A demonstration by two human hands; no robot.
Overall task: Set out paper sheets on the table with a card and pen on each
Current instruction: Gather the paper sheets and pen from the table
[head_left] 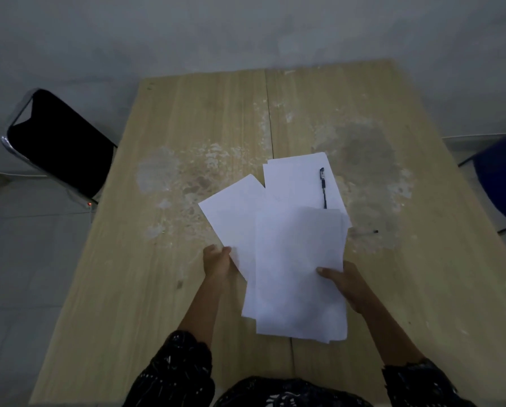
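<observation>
Now the left hand (218,259) is pinching one sheet (231,212) slanting leftward — the right hand (345,284) is gripping the stack (298,274).

The table (169,283) is pale matt wood, blotched with rough whitish stains. The sheets (300,274) are plain smooth white paper. The chair (61,142) has shiny metal tubing and dull black padding.

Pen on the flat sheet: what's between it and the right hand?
In the head view, only paper: the held stack that the right hand grips covers the near tip of the pen.
</observation>
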